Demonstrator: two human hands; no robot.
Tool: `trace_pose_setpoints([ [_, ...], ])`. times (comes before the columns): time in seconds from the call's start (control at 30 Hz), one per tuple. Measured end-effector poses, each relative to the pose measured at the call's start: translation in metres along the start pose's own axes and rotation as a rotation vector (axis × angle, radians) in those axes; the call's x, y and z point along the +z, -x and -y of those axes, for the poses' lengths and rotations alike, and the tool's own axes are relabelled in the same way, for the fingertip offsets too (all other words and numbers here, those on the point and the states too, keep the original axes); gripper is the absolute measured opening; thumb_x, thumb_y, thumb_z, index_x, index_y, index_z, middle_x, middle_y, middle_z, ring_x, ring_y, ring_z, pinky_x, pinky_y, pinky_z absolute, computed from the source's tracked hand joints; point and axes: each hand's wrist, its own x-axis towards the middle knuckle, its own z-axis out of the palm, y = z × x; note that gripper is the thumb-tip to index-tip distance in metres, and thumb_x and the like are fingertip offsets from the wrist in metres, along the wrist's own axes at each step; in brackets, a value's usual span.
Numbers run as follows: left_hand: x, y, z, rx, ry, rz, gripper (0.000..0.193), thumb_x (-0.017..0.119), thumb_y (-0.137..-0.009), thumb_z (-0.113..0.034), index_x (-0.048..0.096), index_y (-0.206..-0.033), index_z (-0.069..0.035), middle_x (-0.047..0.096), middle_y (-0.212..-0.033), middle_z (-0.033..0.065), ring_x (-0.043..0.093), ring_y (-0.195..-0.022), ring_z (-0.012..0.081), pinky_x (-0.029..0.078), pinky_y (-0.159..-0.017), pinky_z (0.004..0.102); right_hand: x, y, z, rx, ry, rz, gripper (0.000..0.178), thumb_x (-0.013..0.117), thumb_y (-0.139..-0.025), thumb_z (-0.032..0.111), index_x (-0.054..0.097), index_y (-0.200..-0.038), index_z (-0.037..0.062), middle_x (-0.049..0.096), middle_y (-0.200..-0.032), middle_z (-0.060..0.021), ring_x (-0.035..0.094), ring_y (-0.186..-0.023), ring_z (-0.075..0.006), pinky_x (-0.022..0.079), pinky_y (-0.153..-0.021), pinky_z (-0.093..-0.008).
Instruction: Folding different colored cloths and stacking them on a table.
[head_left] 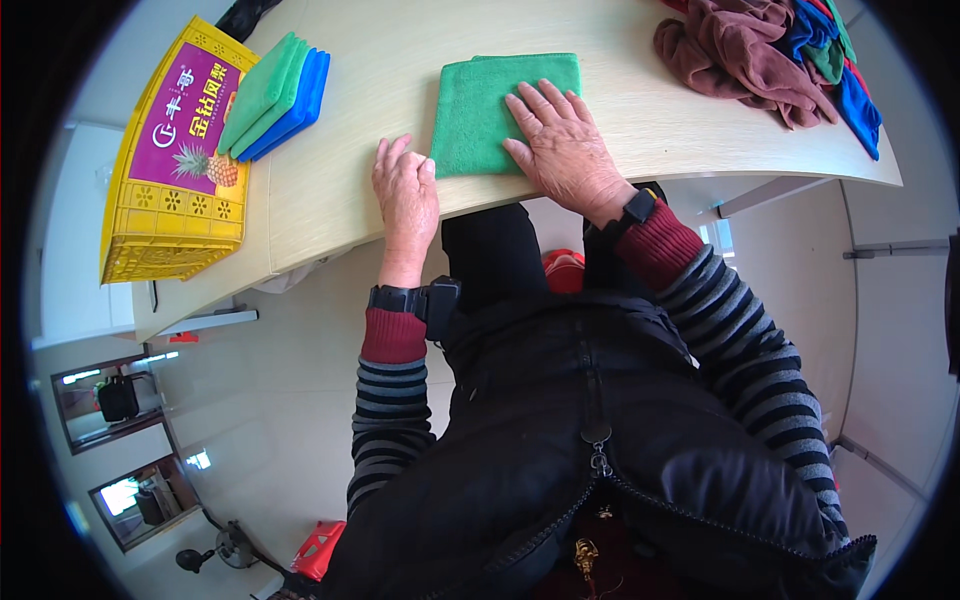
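A green towel (470, 125), folded into a rough square, lies flat near the front edge of the table. My right hand (565, 150) rests palm down on its right part, fingers stretched out and the thumb pointing left. Just left of the towel is my left hand (406, 195), its fingers loosely bent and apart with nothing in them. The left thumb is close to the towel's near left corner; whether it touches is hard to tell.
A yellow plastic crate (175, 235) with a purple panel stands at the table's left end. Folded green towels (262, 95) and blue towels (300, 115) lean beside it. Crumpled brown cloths (735, 60) and blue cloths (858, 115) are heaped at the right end.
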Motion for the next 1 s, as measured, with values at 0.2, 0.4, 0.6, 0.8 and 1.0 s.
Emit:
trace_pose_setpoints([
  [0.2,-0.006,-0.018,-0.053,0.112,-0.223,-0.168,0.023,0.057,-0.098,-0.018,0.062,-0.112,-0.001,0.05,-0.145,0.0191,0.034,-0.143,0.0409,0.025,-0.118,0.0512,0.001,0.002,-0.004,0.013,0.002,-0.001,0.059,0.042,-0.105,0.044,0.043,-0.149,0.0052,0.041,-0.154,-0.0151,0.031,-0.147,-0.033,0.022,-0.122,-0.0485],
  [0.4,0.023,-0.086,-0.071,0.336,-0.072,0.176,0.053,0.044,-0.104,-0.038,0.048,-0.142,-0.002,0.043,-0.152,0.0193,0.033,-0.145,0.0342,0.023,-0.12,0.0509,-0.001,0.002,0.0,0.01,-0.022,0.0,0.059,0.043,-0.104,0.042,0.043,-0.148,0.0037,0.041,-0.153,-0.0173,0.031,-0.147,-0.0345,0.022,-0.122,-0.0491],
  [0.6,0.058,-0.119,-0.066,0.365,-0.101,0.465,0.061,0.03,-0.106,-0.048,0.04,-0.152,-0.011,0.034,-0.16,0.0119,0.026,-0.15,0.0289,0.015,-0.122,0.0492,-0.001,0.002,0.003,0.032,-0.075,0.001,0.062,0.049,-0.101,0.042,0.043,-0.147,0.001,0.041,-0.152,-0.021,0.032,-0.146,-0.0366,0.023,-0.121,-0.0497],
  [0.8,0.065,-0.123,-0.063,0.356,-0.091,0.472,0.06,0.027,-0.106,-0.049,0.037,-0.155,-0.016,0.033,-0.162,0.0081,0.023,-0.152,0.0265,0.011,-0.123,0.0494,-0.004,0.0,-0.004,0.035,-0.1,-0.009,0.065,0.053,-0.098,0.042,0.042,-0.147,-0.0001,0.042,-0.151,-0.0213,0.034,-0.145,-0.0372,0.023,-0.121,-0.0501],
  [1.0,0.065,-0.124,-0.06,0.363,-0.077,0.472,0.06,0.027,-0.106,-0.049,0.036,-0.156,-0.017,0.032,-0.162,0.0076,0.023,-0.152,0.0269,0.011,-0.123,0.0494,-0.004,0.001,-0.005,0.036,-0.163,-0.074,0.065,0.057,-0.096,0.04,0.043,-0.146,-0.0001,0.043,-0.149,-0.0204,0.035,-0.144,-0.0375,0.025,-0.12,-0.0501],
])
